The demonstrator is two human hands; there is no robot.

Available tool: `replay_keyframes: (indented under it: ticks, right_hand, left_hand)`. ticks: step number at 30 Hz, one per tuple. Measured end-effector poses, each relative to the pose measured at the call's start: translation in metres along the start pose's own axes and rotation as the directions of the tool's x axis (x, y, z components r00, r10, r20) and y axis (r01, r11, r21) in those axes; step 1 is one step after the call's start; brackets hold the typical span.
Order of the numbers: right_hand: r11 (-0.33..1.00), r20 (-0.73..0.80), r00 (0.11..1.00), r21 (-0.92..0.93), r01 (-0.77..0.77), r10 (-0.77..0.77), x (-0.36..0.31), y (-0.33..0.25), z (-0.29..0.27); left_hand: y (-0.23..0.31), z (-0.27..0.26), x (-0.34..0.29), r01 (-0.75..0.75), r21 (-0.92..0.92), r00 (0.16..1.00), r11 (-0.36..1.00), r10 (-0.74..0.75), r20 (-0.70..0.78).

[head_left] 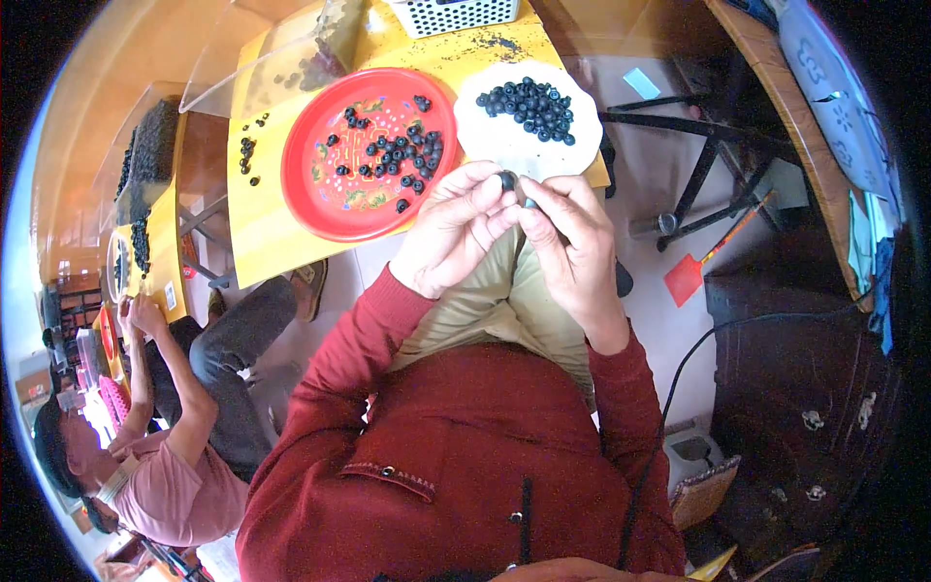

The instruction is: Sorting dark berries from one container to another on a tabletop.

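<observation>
Over my lap, just off the table's near edge, my left hand (456, 218) pinches a dark round bead (507, 180) between thumb and forefinger. Close against it, my right hand (572, 238) has its thumb and fingertips pressed together. Something small and greyish shows at those fingertips, too small to name. Beyond my left hand lies a round red tray (303, 184) with a printed pattern and many loose black beads (396, 155). To its right is a white scalloped plate (475, 131) bearing a heap of similar dark beads (533, 109).
On the yellow table (254, 209) are a few loose beads (246, 150), a clear plastic box (281, 82) and a white perforated basket (456, 17). Another person (175, 466) works at the left. A red dustpan-like piece (685, 279) and dark metal legs (703, 175) stand at the right.
</observation>
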State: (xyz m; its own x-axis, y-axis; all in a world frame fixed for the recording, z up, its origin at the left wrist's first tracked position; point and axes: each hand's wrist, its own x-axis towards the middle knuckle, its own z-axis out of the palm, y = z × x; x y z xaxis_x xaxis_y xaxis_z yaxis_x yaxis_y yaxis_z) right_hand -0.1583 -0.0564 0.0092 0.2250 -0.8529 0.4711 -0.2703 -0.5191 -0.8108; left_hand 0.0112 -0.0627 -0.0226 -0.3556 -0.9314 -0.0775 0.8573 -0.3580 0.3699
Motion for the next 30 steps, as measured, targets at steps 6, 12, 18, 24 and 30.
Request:
replay_keyframes:
  ticks: [6,12,18,24,30]
  right_hand:
    - [0.999,-0.008,1.000,-0.042,0.021,-0.022,0.003,-0.003,0.010]
    - [0.995,-0.004,0.999,-0.097,0.036,-0.037,0.007,-0.006,0.023]
    - [0.988,-0.009,0.997,-0.137,0.071,-0.073,0.013,-0.008,0.034]
    - [0.984,-0.010,0.996,-0.157,0.084,-0.087,0.018,-0.010,0.038]
    - [0.987,-0.044,0.996,-0.145,0.073,-0.080,0.017,-0.008,0.037]
  left_hand:
    - [0.003,-0.009,0.000,0.017,-0.075,0.998,0.997,-0.013,0.060]
    - [0.011,-0.008,-0.003,0.035,-0.092,0.999,0.995,-0.035,0.003]
    - [0.017,-0.021,-0.008,0.064,-0.158,0.998,0.985,-0.059,0.036]
    - [0.021,-0.019,-0.010,0.055,-0.166,0.998,0.985,-0.053,0.020]
    - [0.017,-0.017,-0.008,0.039,-0.146,0.999,0.989,-0.039,0.002]
